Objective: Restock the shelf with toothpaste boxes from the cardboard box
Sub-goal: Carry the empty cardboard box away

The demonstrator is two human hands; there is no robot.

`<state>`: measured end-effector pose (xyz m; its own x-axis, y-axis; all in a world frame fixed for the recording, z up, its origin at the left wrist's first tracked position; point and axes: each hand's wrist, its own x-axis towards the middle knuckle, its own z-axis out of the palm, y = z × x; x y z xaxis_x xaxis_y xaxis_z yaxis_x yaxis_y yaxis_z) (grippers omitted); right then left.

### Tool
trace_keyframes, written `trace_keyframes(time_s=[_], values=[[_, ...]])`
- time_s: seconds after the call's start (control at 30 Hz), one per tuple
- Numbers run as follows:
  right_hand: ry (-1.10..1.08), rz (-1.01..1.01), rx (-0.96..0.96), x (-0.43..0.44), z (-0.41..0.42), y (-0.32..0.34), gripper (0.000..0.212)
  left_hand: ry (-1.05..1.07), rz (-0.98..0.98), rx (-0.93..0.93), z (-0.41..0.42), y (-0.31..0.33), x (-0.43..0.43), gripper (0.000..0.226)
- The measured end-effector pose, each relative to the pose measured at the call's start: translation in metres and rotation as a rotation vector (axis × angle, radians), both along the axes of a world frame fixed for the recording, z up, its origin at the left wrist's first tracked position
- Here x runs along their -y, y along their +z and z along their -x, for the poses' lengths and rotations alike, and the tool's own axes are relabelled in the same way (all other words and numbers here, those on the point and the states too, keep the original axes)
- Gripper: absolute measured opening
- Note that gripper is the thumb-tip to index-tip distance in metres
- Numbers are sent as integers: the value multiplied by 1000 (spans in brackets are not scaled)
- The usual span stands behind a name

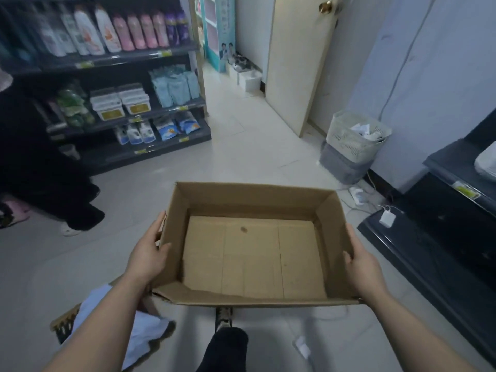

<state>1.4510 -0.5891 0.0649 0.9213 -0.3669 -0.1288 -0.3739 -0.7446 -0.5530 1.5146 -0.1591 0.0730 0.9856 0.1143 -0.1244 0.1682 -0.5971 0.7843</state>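
Observation:
I hold an open brown cardboard box (255, 200) above the floor in front of me. Its inside is bare; no toothpaste boxes show in it. My left hand (149, 253) grips the box's left wall, thumb over the rim and fingers outside. My right hand (361, 260) grips the right wall the same way. The dark shelf unit (150, 112) stands at the upper left, stocked with bottles, tubs and pouches. No toothpaste boxes are recognisable on it from here.
A person in dark clothes (40, 170) stands at the left by the shelf. A white basket (357, 135) on a grey bin sits by the right wall beside a cream door (295, 63). A black counter (442, 224), cables and a charger lie right. Pale cloth (107, 318) lies lower left.

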Motion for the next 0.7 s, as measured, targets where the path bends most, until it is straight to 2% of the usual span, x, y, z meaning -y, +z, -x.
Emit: trace_keyframes(time_s=[0.4, 0.7], values=[[-158, -26, -59, 26, -190, 2, 72, -148, 28, -74, -254, 16, 33, 69], [-253, -56, -50, 77, -282, -1, 69, -233, 27, -98, -386, 16, 102, 67]])
